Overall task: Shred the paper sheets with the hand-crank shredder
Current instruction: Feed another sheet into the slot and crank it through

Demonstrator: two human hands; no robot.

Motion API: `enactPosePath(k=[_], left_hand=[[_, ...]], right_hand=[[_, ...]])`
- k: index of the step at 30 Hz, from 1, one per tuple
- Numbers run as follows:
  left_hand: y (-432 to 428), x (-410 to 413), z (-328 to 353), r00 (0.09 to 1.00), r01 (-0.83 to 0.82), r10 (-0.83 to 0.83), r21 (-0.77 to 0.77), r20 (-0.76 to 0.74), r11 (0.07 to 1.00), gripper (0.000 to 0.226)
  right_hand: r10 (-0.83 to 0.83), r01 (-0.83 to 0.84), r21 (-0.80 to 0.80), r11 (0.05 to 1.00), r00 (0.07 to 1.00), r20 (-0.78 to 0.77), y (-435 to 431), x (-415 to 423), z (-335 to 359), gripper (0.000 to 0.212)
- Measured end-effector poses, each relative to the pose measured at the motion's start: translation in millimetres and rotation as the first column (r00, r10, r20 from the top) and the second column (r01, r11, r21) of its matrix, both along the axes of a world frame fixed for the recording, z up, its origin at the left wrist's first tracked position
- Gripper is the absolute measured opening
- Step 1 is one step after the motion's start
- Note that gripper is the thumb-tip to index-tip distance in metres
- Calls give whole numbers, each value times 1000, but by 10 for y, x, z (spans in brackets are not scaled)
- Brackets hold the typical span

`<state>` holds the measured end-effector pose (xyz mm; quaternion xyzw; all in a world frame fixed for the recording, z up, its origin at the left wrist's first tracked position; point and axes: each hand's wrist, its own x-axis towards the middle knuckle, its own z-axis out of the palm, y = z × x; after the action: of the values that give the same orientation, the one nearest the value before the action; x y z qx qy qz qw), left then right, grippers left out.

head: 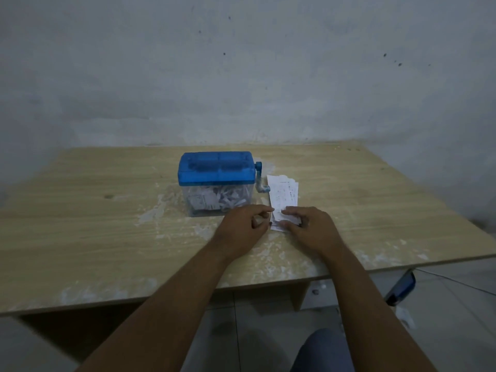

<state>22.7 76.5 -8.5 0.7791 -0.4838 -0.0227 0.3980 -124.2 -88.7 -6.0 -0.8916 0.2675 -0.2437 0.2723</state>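
Head view has my left hand [249, 224] and right hand [308, 226] meeting at the near end of the paper sheets [284, 193], each seemingly pinching an edge with curled fingers. The stack's long axis runs away from me beside the crank [259, 178]. The shredder [217, 181] stands just ahead-left, nearer my left hand, and table [375, 205] spreads rightward.

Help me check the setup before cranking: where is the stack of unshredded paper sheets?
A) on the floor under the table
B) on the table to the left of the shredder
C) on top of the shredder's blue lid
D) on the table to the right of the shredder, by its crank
D: the paper sheets lie flat on the table just right of the shredder, beside its crank.
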Motion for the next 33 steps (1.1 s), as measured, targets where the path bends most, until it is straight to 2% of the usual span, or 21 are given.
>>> enactPosePath(k=[3, 8, 10, 14, 17, 20, 23, 29, 33], left_hand=[[23, 5, 8, 999, 13, -13, -3, -36, 1000, 38], [39, -4, 10, 998, 17, -17, 0, -59, 1000, 39], [43, -11, 11, 997, 21, -20, 2, -70, 1000, 40], [61, -24, 24, 993, 55, -58, -35, -100, 998, 40], [65, -28, 15, 992, 65, -69, -41, -105, 997, 38], [56, -19, 0, 992, 68, -73, -46, -106, 997, 37], [57, -14, 4, 991, 67, -72, -46, -111, 997, 36], [52, -31, 21, 988, 62, -70, -64, -140, 996, 34], [61, -46, 43, 982, 63, -76, -80, -173, 995, 32]], right_hand=[[10, -9, -112, 994, 1000, 12, 16, 10, 0, 26], [57, -58, -355, 933, 998, -12, 35, 21, 11, 40], [35, -33, -391, 920, 999, -2, 2, 8, 4, 34], [-23, 42, -370, 928, 998, 57, 2, -54, 17, 10], [-14, 39, -359, 933, 997, 72, 3, -58, 5, 11], [59, -32, -368, 929, 996, 61, 26, -33, -42, 29], [74, -33, -383, 923, 993, 93, 49, -47, -8, 20], [-41, 74, -339, 938, 994, 102, 32, -85, 18, 9], [64, -30, -334, 942, 994, 90, 27, -59, -4, 13]])
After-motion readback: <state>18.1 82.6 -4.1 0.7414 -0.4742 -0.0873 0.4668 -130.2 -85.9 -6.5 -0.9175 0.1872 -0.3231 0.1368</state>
